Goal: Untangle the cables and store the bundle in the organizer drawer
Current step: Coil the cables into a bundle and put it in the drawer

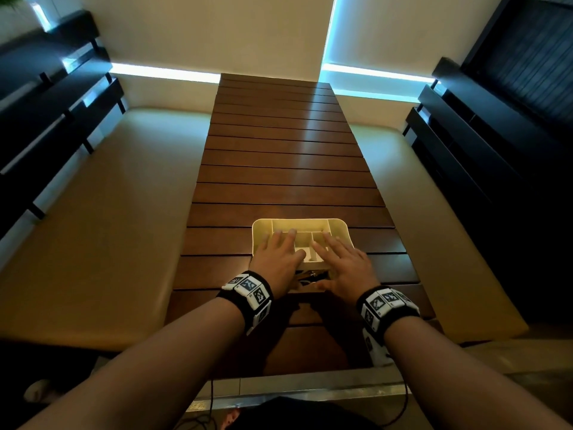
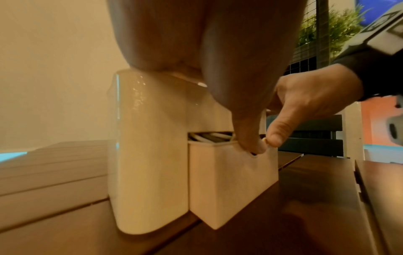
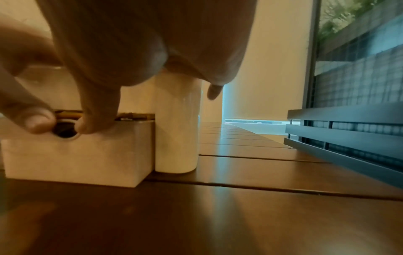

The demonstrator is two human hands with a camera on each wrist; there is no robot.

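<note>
No words, brand names or numbers can be read anywhere. The only printed marks are black-and-white square code patterns on the white blocks of the left wristband (image 1: 249, 290) and the right wristband (image 1: 386, 302); they are machine codes, not letters. The organizer (image 1: 263, 226) and its drawer (image 3: 87, 155) bear no label.

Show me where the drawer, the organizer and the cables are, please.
drawer (image 3: 72, 158), right wrist view, its front panel.
organizer (image 2: 150, 146), left wrist view, its side wall.
cables (image 2: 209, 138), left wrist view, strands showing above the drawer's front edge.
</note>
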